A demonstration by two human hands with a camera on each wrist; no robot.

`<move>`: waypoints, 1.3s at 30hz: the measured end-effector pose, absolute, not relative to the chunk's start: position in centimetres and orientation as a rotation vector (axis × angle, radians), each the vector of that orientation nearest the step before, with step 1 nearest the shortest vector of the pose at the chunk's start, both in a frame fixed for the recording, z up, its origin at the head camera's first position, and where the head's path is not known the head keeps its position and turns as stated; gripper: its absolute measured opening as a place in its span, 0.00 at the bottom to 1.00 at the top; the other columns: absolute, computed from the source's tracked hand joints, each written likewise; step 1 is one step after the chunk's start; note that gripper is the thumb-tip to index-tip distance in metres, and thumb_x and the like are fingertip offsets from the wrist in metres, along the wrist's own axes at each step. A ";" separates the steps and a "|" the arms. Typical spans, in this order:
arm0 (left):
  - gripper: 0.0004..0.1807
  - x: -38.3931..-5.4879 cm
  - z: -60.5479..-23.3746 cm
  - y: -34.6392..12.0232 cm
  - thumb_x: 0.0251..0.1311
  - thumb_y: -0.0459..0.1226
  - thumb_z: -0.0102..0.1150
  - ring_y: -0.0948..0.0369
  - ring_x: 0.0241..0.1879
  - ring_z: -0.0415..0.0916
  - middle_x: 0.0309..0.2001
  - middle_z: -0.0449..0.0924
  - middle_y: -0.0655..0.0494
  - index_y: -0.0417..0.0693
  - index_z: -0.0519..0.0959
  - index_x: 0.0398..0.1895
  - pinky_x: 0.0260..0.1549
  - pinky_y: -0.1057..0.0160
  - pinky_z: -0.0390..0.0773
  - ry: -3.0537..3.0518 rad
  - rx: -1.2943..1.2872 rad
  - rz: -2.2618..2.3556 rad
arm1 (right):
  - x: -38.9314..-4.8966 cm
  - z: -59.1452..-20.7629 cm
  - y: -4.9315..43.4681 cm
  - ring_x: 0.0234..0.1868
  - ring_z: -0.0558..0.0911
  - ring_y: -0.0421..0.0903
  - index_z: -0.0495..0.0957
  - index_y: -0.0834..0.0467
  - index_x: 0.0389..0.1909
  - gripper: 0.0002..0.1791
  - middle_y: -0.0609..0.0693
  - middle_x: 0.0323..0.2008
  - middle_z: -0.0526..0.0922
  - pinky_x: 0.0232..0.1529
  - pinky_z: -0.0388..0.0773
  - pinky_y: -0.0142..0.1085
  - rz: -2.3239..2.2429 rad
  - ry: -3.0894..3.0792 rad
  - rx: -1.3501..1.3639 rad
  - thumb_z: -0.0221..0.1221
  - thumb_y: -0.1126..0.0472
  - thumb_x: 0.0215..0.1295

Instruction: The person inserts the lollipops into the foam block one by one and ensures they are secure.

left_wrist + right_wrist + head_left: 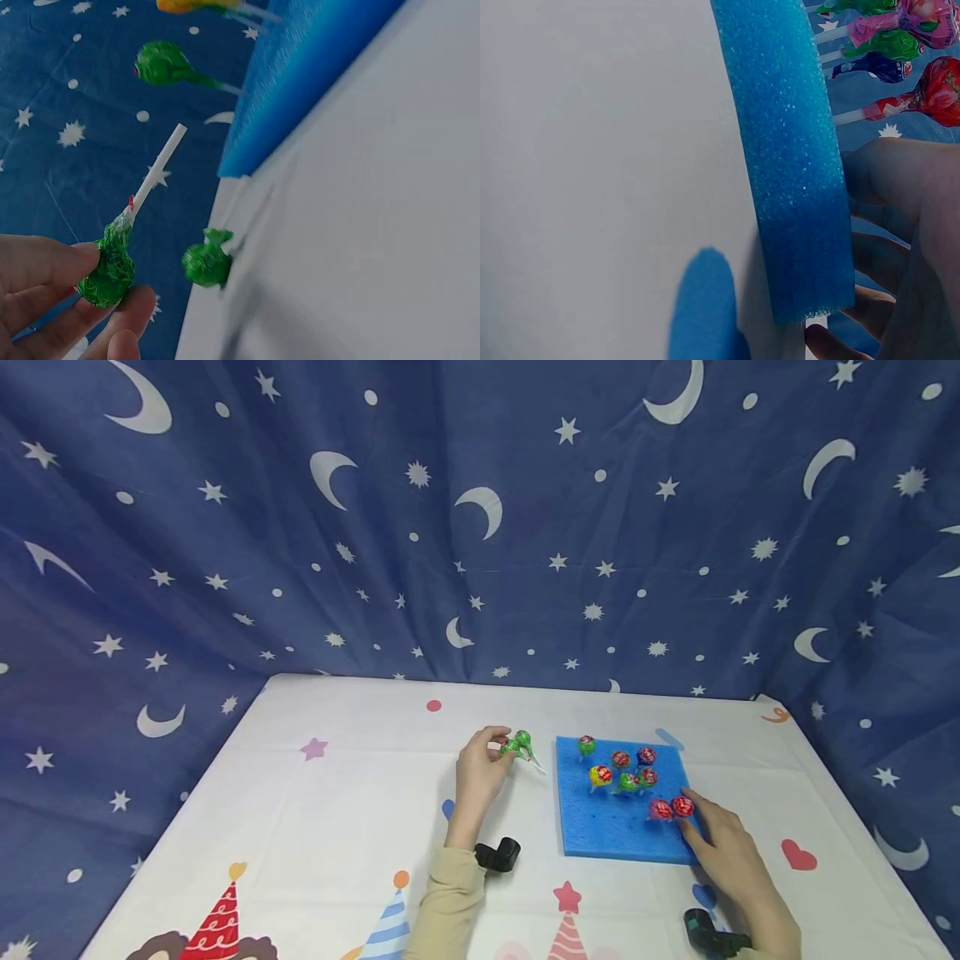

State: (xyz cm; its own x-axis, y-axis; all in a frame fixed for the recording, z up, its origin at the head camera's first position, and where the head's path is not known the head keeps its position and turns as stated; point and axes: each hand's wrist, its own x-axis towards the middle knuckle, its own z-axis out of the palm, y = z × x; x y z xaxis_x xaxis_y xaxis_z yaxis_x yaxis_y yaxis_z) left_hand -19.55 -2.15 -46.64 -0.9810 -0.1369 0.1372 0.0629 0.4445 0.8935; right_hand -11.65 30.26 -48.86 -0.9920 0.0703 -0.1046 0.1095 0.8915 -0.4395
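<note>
My left hand [477, 772] pinches a green-wrapped lollipop [110, 274] by its head, between thumb and fingers. Its white stick points up and away from the hand in the left wrist view. Another green lollipop [208, 262] lies on the table just beyond. Several lollipops in red, yellow, green and blue wrappers stand with their sticks in a blue foam block [600, 831]. My right hand [727, 843] holds the block's right edge, thumb over the top and fingers at the side. Two red lollipops, one of them this red lollipop [682, 807], stand close to its fingertips.
A white tablecloth [360, 793] with party-hat, star and heart prints covers the table. Behind it hangs a dark blue curtain [420, 568] with moons and stars. A small black wrist camera [498, 855] sits on the left wrist, another black camera [708, 935] on the right.
</note>
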 end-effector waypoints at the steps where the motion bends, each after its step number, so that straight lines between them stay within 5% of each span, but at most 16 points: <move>1: 0.18 -19.4 -46.4 -2.0 0.53 0.30 0.65 0.57 0.36 0.82 0.43 0.82 0.53 0.49 0.81 0.49 0.29 0.68 0.78 -2.502 0.060 -1.570 | -11.7 -48.8 30.3 0.67 0.55 0.74 0.53 0.61 0.73 0.35 0.72 0.68 0.58 0.58 0.53 0.74 -0.698 2.972 0.137 0.46 0.47 0.72; 39: 0.15 -15.3 -43.2 3.2 0.54 0.34 0.67 0.62 0.37 0.76 0.44 0.78 0.56 0.50 0.82 0.46 0.32 0.76 0.72 -2.558 -0.409 -1.501 | -11.5 -48.8 30.2 0.67 0.55 0.75 0.54 0.62 0.72 0.34 0.72 0.67 0.59 0.57 0.53 0.75 -0.725 2.989 0.119 0.48 0.49 0.71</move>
